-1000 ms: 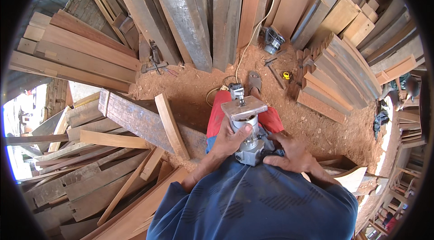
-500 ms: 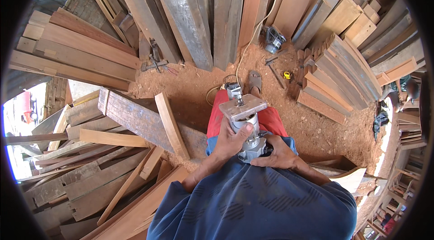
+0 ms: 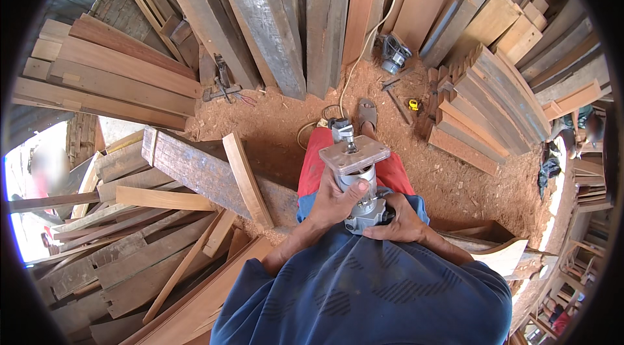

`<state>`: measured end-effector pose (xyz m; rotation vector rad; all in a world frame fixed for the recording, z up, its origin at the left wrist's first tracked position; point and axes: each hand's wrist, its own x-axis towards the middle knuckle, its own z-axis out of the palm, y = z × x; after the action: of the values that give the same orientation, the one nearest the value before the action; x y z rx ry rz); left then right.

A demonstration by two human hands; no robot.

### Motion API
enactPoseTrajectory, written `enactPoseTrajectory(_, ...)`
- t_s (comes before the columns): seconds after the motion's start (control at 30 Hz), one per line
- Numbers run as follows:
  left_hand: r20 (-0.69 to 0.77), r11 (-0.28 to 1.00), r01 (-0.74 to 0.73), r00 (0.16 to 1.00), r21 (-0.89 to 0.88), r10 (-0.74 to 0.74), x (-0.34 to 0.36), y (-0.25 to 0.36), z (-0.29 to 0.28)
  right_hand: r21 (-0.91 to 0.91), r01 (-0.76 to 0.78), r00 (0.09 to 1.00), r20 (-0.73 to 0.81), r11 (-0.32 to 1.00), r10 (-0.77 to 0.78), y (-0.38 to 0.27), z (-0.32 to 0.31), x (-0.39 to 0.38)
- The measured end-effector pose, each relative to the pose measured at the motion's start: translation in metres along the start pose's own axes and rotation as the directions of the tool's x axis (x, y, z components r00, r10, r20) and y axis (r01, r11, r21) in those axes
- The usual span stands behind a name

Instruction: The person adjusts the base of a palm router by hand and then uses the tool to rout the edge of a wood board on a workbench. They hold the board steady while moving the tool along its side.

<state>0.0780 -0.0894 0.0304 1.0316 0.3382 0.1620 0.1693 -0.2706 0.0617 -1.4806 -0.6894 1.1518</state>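
A silver hand-held power tool (image 3: 366, 215) with a flat rectangular plate (image 3: 354, 155) stands over my lap, between my red-clad knees, the plate uppermost. My left hand (image 3: 335, 201) grips the middle of its cylindrical body just under the plate, thumb across the front. My right hand (image 3: 402, 221) is wrapped round the lower end from the right, its fingertips partly hidden behind the tool. Above the plate rises a metal fitting; part of what lies behind it is hard to make out. A pale cord (image 3: 348, 82) runs up along the floor beyond my sandalled foot (image 3: 367, 112).
Upright boards (image 3: 279, 33) line the far side; stacks (image 3: 487, 104) stand right. Loose planks (image 3: 143, 260) fill the lower left, beside a wide weathered board (image 3: 185, 160). Another power tool (image 3: 393, 54), a hammer (image 3: 396, 101), yellow tape measure (image 3: 413, 104) and pliers (image 3: 244, 101) lie on the dirt floor.
My right hand has moved left and closed round the lower end of the tool. The plate has shifted slightly right, with my left hand still gripping beneath it.
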Motion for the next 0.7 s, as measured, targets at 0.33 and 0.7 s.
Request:
enactPoseTrajectory(0.33,-0.021,0.999,-0.009,1.0,0.038,0.009,-0.001,0.001,0.002,0.049,-0.04,0.999,0.007,0.998,0.039,0.002,0.0,-0.002)
enactPoseTrajectory(0.7,-0.042,0.999,0.025,0.999,-0.019,-0.026,-0.003,0.003,0.0,-0.113,0.048,0.998,-0.04,0.992,-0.053,-0.01,0.007,-0.003)
